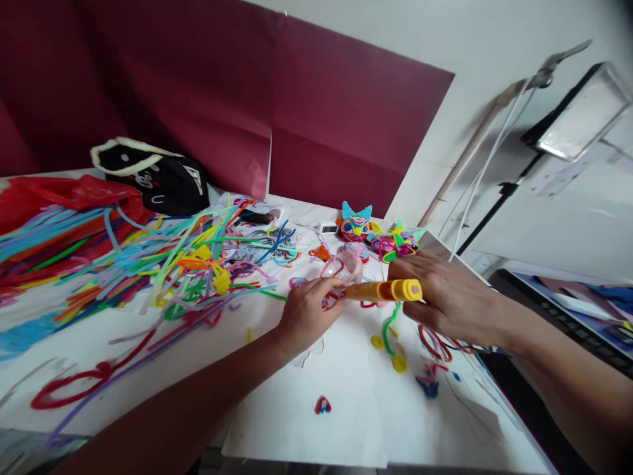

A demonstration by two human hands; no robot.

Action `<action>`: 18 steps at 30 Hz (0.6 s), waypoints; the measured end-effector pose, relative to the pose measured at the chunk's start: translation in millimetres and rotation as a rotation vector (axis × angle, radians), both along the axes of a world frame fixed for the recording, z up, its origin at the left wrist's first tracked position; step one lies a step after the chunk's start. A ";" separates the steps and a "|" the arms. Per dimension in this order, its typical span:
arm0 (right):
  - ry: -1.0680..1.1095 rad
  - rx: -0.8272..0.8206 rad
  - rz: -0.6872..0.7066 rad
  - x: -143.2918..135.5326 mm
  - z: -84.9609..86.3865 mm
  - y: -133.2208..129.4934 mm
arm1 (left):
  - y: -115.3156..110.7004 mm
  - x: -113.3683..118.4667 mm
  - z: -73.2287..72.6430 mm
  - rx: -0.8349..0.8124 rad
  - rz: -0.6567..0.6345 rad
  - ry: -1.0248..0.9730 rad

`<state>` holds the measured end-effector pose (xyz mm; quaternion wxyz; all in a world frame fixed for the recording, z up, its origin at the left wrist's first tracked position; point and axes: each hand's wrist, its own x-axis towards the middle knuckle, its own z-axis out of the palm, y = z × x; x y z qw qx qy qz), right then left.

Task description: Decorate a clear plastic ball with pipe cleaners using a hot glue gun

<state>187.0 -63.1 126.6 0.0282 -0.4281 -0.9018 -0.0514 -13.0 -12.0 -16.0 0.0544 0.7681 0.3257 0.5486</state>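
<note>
My left hand [307, 315] is closed around the lower edge of a clear, rounded plastic shell [352, 265]. Red and pale fuzzy strips show on the shell near my fingertips. In my right hand [435, 290] is a yellow glue gun [378, 290], its front end pointing left at the shell and close to my left fingers. The gun's handle is hidden by my right hand. Below the gun lies a green pipe cleaner [388, 333] with yellow discs [399, 363] by it. A small red and blue piece [323, 405] rests on the white sheet nearer me.
Many coloured pipe cleaners [163, 264] spread over the left of the table, by a red bag [74, 198] and a black pouch [163, 181]. Finished colourful figures [355, 224] stand at the back. A lamp [583, 115] and a dark tray [568, 316] are on the right.
</note>
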 end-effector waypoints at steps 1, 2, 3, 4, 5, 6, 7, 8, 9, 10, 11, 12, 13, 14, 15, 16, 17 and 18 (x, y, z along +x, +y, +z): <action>-0.002 -0.001 0.002 0.7 0.1 -0.1 | -0.2 -0.1 0.4 -0.004 0.003 0.003; -0.003 -0.003 0.002 1.4 0.1 -0.2 | -0.3 -0.1 0.7 -0.007 0.009 0.005; -0.004 -0.006 0.000 2.3 0.2 -0.3 | -0.4 -0.1 0.9 -0.011 0.013 0.008; -0.003 -0.007 -0.004 3.2 0.3 -0.3 | -0.4 -0.2 0.9 -0.017 0.016 0.011; -0.003 -0.010 -0.009 4.1 0.4 -0.3 | -0.4 -0.2 0.9 -0.023 0.018 0.012; -0.001 -0.012 -0.015 5.0 0.4 -0.2 | -0.3 -0.1 0.8 -0.028 0.018 0.012; -0.002 -0.015 -0.019 5.9 0.4 -0.1 | -0.3 -0.1 0.6 -0.030 0.018 0.012; -0.004 -0.018 -0.022 6.7 0.3 0.0 | -0.3 -0.1 0.5 -0.031 0.018 0.010; -0.007 -0.023 -0.025 7.5 0.3 0.1 | -0.3 0.0 0.3 -0.033 0.018 0.008; -0.010 -0.026 -0.028 8.2 0.2 0.2 | -0.3 0.1 0.1 -0.034 0.016 0.004; -0.015 -0.029 -0.030 8.7 0.1 0.3 | -0.3 0.1 -0.1 -0.038 0.013 -0.001; -0.016 -0.028 -0.032 9.2 0.0 0.4 | -0.3 0.2 -0.3 -0.044 0.009 -0.004; -0.017 -0.027 -0.035 9.6 -0.2 0.3 | -0.3 0.3 -0.5 -0.050 0.006 -0.007; -0.015 -0.024 -0.039 9.8 -0.4 0.3 | -0.2 0.3 -0.7 -0.056 0.002 -0.008; -0.012 -0.021 -0.041 10.0 -0.6 0.1 | -0.2 0.3 -0.8 -0.058 0.001 -0.010; -0.009 -0.019 -0.041 10.2 -0.9 -0.1 | -0.1 0.3 -0.9 -0.059 0.000 -0.011; -0.006 -0.016 -0.040 10.4 -1.1 -0.3 | 0.0 0.2 -0.9 -0.056 0.001 -0.014; -0.003 -0.012 -0.035 10.6 -1.4 -0.6 | 0.1 0.2 -0.8 -0.053 0.001 -0.016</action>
